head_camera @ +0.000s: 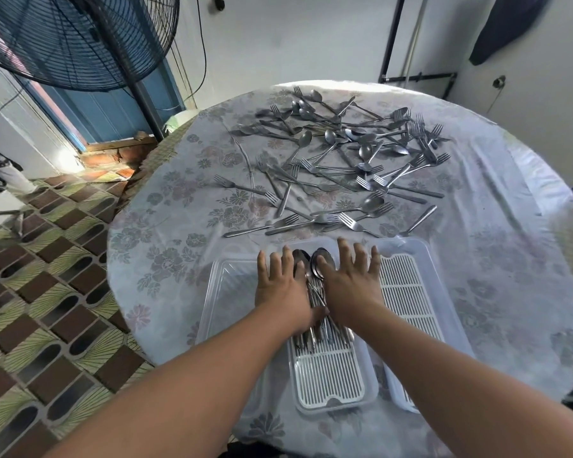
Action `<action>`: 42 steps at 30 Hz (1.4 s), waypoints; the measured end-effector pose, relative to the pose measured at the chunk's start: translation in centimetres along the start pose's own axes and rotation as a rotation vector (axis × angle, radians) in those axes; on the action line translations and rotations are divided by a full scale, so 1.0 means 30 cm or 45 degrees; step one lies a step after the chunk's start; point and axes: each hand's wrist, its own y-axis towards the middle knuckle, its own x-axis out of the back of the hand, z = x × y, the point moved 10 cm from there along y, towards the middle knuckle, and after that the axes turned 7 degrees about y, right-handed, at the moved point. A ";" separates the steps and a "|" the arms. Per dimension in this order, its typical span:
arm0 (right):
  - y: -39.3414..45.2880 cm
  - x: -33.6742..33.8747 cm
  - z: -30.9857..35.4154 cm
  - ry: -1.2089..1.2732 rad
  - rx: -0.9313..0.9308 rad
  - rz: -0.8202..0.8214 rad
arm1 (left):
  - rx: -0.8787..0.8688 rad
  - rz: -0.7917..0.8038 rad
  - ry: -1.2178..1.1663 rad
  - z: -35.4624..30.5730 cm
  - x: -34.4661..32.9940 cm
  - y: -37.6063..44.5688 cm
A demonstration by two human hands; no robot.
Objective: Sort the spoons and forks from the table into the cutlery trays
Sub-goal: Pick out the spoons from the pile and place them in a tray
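Steel forks and spoons (pixel 341 160) litter the tablecloth (pixel 166 233) — fan (pixel 73 38) beyond.

There is just one camera, and it sits on my head. It looks forward and down over the round table (pixel 497 246). The near edge of the table is right under it, close up. The far edge is at the top, by the wall (pixel 295 38).
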 end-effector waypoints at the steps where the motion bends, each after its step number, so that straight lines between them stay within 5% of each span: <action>1: 0.002 -0.004 -0.001 0.014 0.000 0.011 | 0.021 0.011 -0.027 0.001 -0.006 0.002; 10: 0.004 0.001 -0.025 0.211 -0.047 -0.077 | 0.075 -0.082 -0.200 -0.007 0.018 -0.003; 20: 0.012 0.021 -0.035 0.250 -0.093 -0.096 | 0.092 0.120 -0.312 -0.011 -0.007 0.013; 31: 0.005 0.156 -0.013 0.689 -0.171 -0.438 | 0.184 -0.422 -0.828 0.135 0.147 0.020; 38: 0.072 0.258 0.144 1.072 -0.132 -0.573 | 0.201 -0.596 -1.208 0.393 0.231 0.076; 42: 0.159 0.293 0.316 1.283 -0.063 -0.614 | 0.261 -0.534 -1.374 0.563 0.226 0.094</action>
